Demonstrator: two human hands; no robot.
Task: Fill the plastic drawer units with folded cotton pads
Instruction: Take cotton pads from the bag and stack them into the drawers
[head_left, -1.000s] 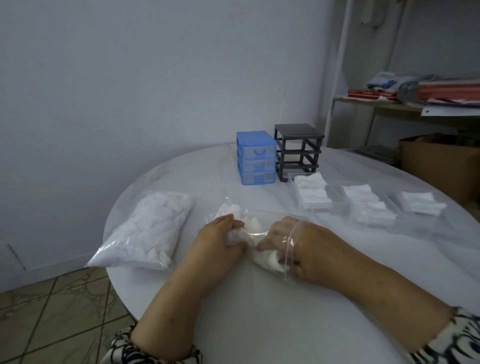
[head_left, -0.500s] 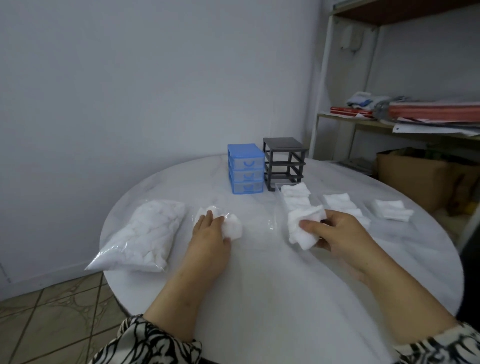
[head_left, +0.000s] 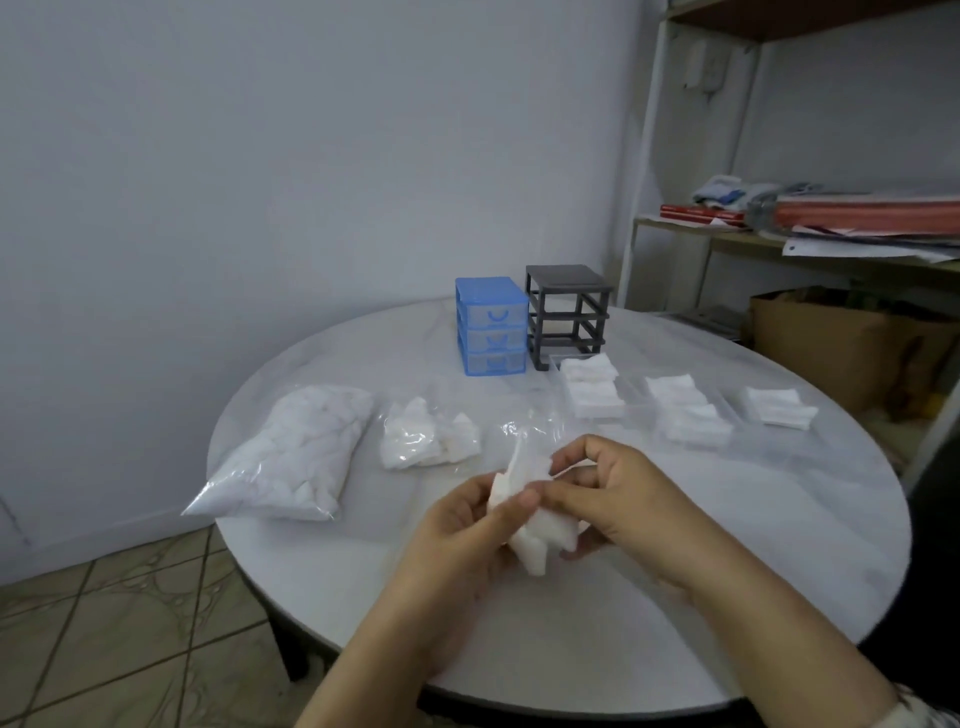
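Observation:
Both hands hold a bunch of white cotton pads (head_left: 540, 540) above the round white table (head_left: 675, 597). My left hand (head_left: 462, 535) grips the bunch from the left, and my right hand (head_left: 608, 493) pinches it from the right. At the table's far side stand a blue drawer unit (head_left: 490, 326) with its three drawers in and a dark grey frame (head_left: 566, 314) with its slots bare. Three clear drawers lie out on the table with folded pads: one (head_left: 592, 392) by the frame, one (head_left: 688, 415) in the middle, one (head_left: 779, 408) at the right.
A large full bag of pads (head_left: 291, 457) lies at the table's left edge, with a smaller open bag (head_left: 426, 441) beside it. A metal shelf with papers (head_left: 831, 218) and a cardboard box (head_left: 852, 348) stand to the right. Tiled floor lies below left.
My left hand left the small bag and my right hand came back from the drawers; both now meet over the table's middle on one bunch of pads. The camera view shifted.

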